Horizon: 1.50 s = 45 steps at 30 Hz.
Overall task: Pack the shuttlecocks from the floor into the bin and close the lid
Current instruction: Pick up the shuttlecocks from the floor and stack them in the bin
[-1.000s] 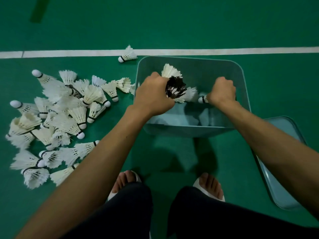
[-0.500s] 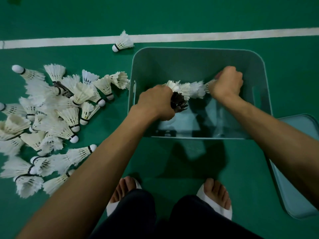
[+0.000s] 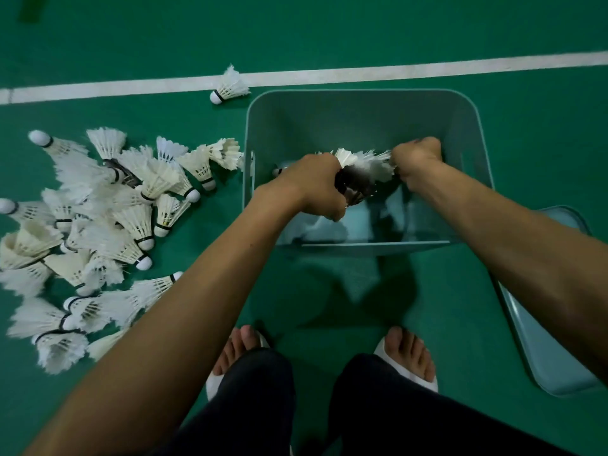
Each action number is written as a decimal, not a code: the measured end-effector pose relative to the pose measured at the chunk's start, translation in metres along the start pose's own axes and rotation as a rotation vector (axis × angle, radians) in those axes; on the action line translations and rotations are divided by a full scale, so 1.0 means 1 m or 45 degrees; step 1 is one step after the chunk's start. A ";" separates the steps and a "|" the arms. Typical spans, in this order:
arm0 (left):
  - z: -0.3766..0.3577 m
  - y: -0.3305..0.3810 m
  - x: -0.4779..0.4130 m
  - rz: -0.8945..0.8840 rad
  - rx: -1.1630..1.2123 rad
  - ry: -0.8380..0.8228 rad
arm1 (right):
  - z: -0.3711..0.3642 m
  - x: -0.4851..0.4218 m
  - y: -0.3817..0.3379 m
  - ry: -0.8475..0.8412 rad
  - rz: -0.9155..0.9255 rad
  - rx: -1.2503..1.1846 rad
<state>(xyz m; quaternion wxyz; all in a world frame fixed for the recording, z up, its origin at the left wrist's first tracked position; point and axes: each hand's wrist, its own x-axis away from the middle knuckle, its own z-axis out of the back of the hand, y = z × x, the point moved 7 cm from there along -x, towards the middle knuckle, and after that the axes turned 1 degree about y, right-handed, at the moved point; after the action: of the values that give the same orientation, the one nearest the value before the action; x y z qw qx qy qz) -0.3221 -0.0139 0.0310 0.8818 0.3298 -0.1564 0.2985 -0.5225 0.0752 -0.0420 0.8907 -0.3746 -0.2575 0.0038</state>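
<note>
Reaching down into the open bin, both your hands are closed round shuttlecocks inside its walls. Your left hand sits near the bin's left wall, fingers curled tight round a bunch of shuttlecocks whose feathers look dark. Your right hand is further in, towards the right wall, also fisted, pinching white shuttlecocks that fan out towards your left hand. The two handfuls touch between your fists. Pale shapes on the bin's bottom are too blurred to tell whether they are shuttlecocks or reflections.

On the green floor, left of the bin, lies the pile of shuttlecocks, loose and overlapping, its nearest feathers just beside the bin's left wall. A lone shuttlecock lies by the bin's far left corner, its feathers over the white line that runs across the floor behind the bin.

The lid lies flat on the floor to the right of the bin, partly hidden under your right forearm, off the bin altogether. Your feet in white slippers stand on the floor just short of the bin's near wall, with dark trousers below them at the picture's bottom edge.
</note>
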 end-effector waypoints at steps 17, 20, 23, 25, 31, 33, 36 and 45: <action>0.004 0.002 0.049 -0.020 0.371 -0.167 | 0.036 0.150 -0.042 -0.664 1.088 0.232; 0.003 0.001 0.052 0.010 0.487 -0.192 | 0.034 0.150 -0.047 -0.676 1.042 0.229; 0.002 -0.005 0.052 0.080 0.616 -0.152 | 0.030 0.149 -0.050 -0.674 1.017 0.213; 0.005 -0.004 0.051 0.103 0.711 -0.080 | 0.031 0.146 -0.048 -0.597 1.005 0.191; 0.002 -0.012 0.046 0.233 0.912 0.048 | 0.019 0.127 -0.036 -0.436 0.749 0.205; 0.002 -0.019 0.038 0.265 0.885 0.080 | 0.028 0.117 -0.037 -0.195 0.711 0.342; 0.009 -0.030 0.029 0.341 0.607 0.144 | 0.048 0.108 -0.058 0.127 0.721 0.697; -0.008 -0.033 0.015 0.340 0.104 -0.048 | 0.022 0.075 -0.049 0.217 0.576 1.128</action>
<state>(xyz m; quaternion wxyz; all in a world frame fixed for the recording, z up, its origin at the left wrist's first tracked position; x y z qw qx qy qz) -0.2890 -0.0214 0.0162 0.8170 0.3473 -0.2033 0.4131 -0.4770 0.0694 0.0373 0.9589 -0.0060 -0.0700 0.2750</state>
